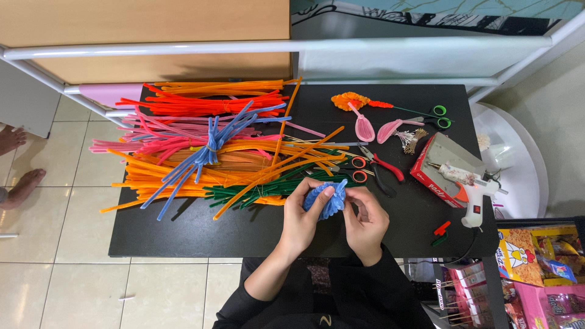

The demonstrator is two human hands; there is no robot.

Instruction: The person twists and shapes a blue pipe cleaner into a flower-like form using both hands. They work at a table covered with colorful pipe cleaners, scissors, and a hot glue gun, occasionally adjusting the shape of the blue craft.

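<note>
A ruffled blue pipe-cleaner flower (328,198) is held above the front of the black table (195,228). My left hand (302,219) grips its left side with thumb and fingers. My right hand (365,222) pinches its right edge. Both wrists come up from black sleeves at the bottom of the view. Just beyond the hands lies a big heap of pipe cleaners (207,152) in orange, red, pink, green and blue.
Red-handled pliers (384,167) and scissors (356,167) lie right of the heap. Pink petal shapes (365,128), an orange flower (347,100) on a green stem, a glue gun (472,189) on a red box, and snack packs (536,256) sit to the right. Someone's bare feet (18,164) are at far left.
</note>
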